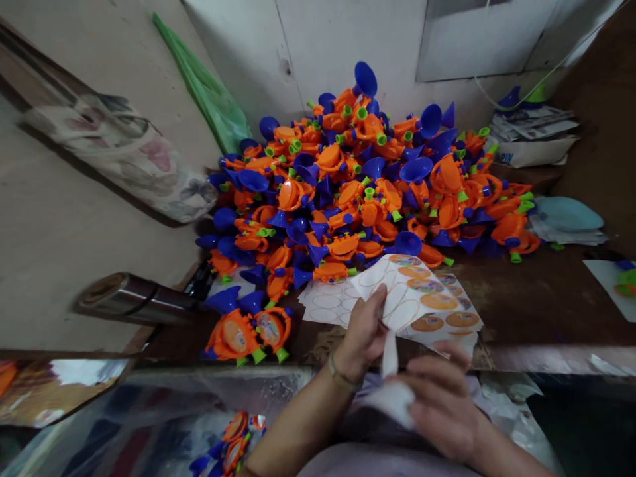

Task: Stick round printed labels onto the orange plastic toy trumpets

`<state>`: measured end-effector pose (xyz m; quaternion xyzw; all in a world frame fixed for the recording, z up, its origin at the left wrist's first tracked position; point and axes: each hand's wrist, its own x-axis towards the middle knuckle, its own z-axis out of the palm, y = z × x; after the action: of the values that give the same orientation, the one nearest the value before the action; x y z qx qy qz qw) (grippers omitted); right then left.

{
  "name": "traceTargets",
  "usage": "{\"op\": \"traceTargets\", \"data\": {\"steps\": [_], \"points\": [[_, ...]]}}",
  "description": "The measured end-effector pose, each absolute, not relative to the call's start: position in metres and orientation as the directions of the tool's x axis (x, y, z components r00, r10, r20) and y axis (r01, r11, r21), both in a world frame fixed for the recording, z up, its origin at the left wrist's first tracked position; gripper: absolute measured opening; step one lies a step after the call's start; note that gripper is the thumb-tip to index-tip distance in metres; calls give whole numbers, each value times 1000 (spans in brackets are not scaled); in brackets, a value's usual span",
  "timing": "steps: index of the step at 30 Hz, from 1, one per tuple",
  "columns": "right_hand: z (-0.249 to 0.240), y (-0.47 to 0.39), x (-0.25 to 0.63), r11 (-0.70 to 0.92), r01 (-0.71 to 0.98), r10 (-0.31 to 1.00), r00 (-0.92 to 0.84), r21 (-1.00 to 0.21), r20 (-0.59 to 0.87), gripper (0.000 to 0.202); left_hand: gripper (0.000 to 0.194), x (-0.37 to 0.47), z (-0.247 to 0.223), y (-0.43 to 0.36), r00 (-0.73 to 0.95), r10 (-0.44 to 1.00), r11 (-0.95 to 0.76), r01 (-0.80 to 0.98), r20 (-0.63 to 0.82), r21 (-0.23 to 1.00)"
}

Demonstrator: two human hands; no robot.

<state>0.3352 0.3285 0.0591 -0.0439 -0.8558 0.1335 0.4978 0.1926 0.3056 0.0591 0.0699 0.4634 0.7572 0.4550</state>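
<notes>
My left hand (pixel 362 334) pinches a white sticker sheet (pixel 392 291) at its near edge, and the sheet bends upward over the table. From that edge a white paper strip (pixel 390 356) hangs down and curls towards my right hand (pixel 442 401). My right hand is blurred by motion, with the strip's lower end at its thumb and fingers. Beneath the held sheet lies a fanned stack of sticker sheets (pixel 325 301), some with round orange printed stickers. To the left, two orange and blue toy trumpets (pixel 236 334) carry round stickers on their faces.
A large heap of toy trumpets (pixel 348 192) fills the table's back. A steel flask (pixel 139 298) lies at left, below a hanging floral bag (pixel 144 156). A light blue dish (pixel 569 213) rests on papers at right. More trumpets (pixel 233 447) lie below the table edge.
</notes>
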Motion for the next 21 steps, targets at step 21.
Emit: {"op": "traceTargets", "data": {"steps": [21], "points": [[-28, 411, 329, 827, 296, 549, -246, -477, 799, 48, 47, 79, 20, 294, -712, 695, 573, 634, 103, 520]]}}
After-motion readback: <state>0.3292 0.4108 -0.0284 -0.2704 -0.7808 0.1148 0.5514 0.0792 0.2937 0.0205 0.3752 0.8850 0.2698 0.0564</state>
